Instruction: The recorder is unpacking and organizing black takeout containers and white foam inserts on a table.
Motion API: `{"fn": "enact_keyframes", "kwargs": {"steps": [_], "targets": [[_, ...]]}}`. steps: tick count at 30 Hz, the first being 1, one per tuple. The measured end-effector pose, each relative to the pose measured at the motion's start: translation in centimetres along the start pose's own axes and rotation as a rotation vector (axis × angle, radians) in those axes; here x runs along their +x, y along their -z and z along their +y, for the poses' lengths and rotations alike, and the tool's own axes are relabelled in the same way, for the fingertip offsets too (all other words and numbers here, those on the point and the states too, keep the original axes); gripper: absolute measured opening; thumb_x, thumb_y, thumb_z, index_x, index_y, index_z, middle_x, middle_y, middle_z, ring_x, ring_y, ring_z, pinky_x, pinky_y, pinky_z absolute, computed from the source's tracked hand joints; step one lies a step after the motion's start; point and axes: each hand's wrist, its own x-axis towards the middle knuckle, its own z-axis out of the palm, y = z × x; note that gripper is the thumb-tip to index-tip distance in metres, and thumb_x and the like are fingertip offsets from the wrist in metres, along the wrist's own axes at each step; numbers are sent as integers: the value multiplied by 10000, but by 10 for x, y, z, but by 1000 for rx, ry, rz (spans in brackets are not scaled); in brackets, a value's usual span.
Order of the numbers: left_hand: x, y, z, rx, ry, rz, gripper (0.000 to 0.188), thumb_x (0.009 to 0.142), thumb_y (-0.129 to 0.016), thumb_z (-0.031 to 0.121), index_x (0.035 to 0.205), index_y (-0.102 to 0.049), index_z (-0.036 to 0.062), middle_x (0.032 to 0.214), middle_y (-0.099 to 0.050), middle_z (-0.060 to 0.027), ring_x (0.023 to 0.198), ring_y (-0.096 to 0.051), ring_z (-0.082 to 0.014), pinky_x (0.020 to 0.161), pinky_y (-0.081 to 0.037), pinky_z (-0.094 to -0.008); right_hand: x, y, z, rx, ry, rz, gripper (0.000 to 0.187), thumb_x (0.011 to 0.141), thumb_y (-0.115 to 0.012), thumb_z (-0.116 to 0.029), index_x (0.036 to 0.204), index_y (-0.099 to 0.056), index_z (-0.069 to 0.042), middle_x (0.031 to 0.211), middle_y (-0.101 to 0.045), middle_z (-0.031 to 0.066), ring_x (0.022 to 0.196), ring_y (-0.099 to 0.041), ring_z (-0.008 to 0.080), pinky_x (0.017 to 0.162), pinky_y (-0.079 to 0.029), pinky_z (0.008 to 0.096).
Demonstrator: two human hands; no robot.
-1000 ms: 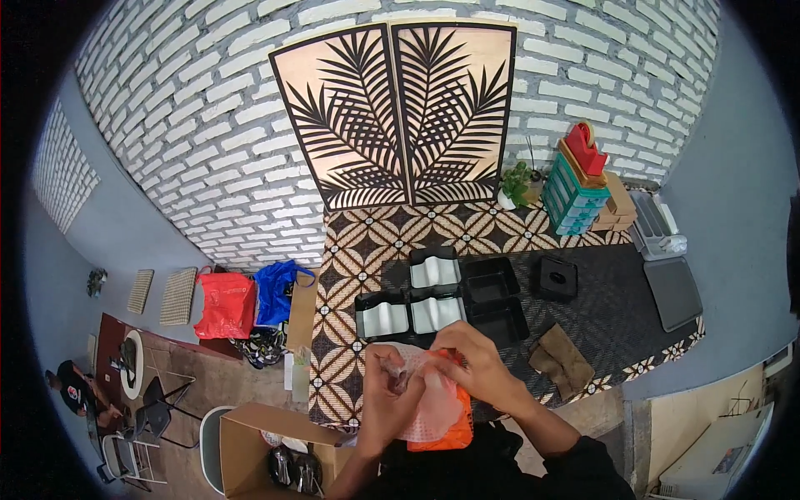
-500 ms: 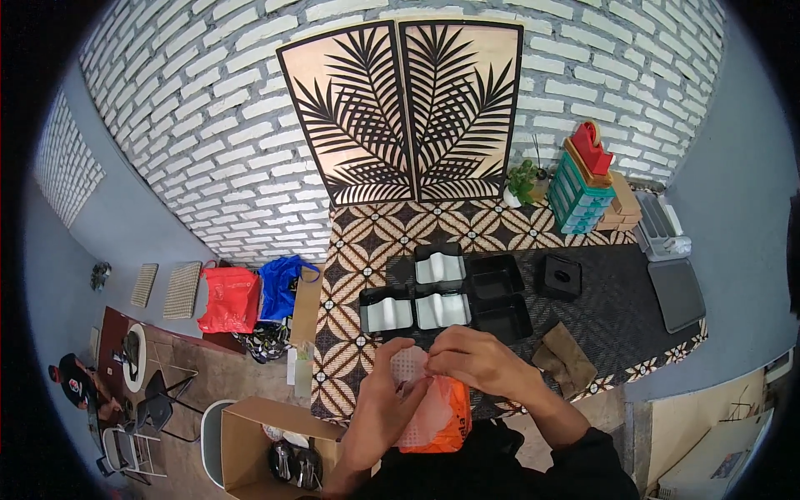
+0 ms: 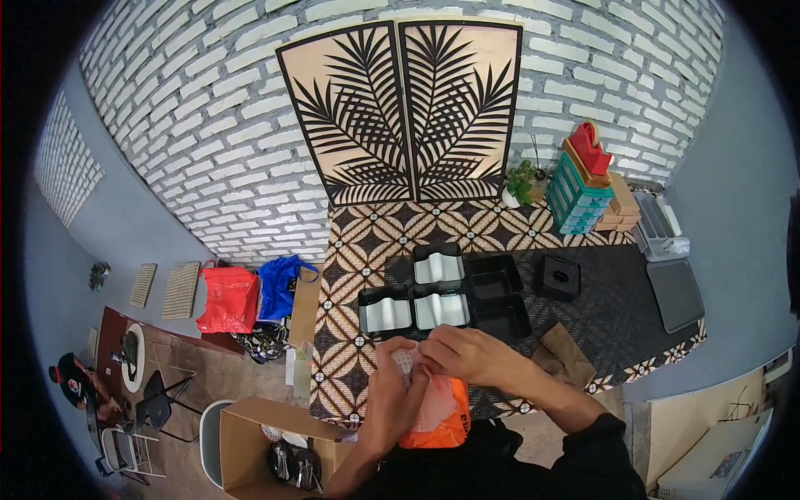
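Close to my body, at the near edge of the table, both hands grip an orange plastic pack (image 3: 442,425) with a pale, dotted upper part. My left hand (image 3: 392,400) is closed round its upper left side. Fingers of my right hand (image 3: 471,354) pinch the top of it, right beside the left fingertips. Just beyond my hands stand black compartment trays (image 3: 502,317). Several of their compartments hold a pale grey curved sheet (image 3: 442,310); others at the right show bare black. What exactly lies between my fingertips is hidden.
Right of my right arm lies a folded brown cloth (image 3: 565,357). Behind it are a black lidded box (image 3: 557,277) and a grey tray (image 3: 677,293). An open cardboard box (image 3: 279,417) stands at my lower left. A person (image 3: 79,383) is far left.
My hands have drawn closer together at the top of the pack. My right hand has shifted slightly left, and less of the pale dotted part shows.
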Motion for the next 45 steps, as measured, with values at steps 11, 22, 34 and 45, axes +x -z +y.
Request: {"fn": "enact_keyframes", "kwargs": {"steps": [11,22,34,45], "targets": [[3,-38,-29,-187,-54,275,234,843,-547,-62,1029,-412,-18,921,-490,-127,776,-528,-201,690,-457,-323,-5,-17,0,141,-147,72,236,759,-692,-51,899,-503,-28,823,-490,109,749,-603,307,600,-509,392],[5,-57,-29,-319,-110,469,264,802,-459,-124,956,-327,44,929,-284,-24,854,-323,-104,761,-335,-229,-12,-40,-10,206,-390,210,230,774,-686,-29,907,-498,-26,804,-492,134,663,-605,332,552,-490,395],[8,-30,-20,-413,-2,197,236,861,-519,-82,995,-357,26,947,-347,-45,848,-379,-100,735,-373,-216,-14,-13,3,105,-41,269,283,780,-702,-39,1053,-626,-48,1002,-630,99,878,-655,289,705,-559,328],[11,0,-29,-139,7,-142,257,910,-596,27,1043,-377,49,862,-446,-52,688,-453,-84,574,-412,-259,0,24,1,324,-136,-17,223,819,-705,-117,1024,-631,-71,918,-611,89,802,-645,290,663,-537,364]]}}
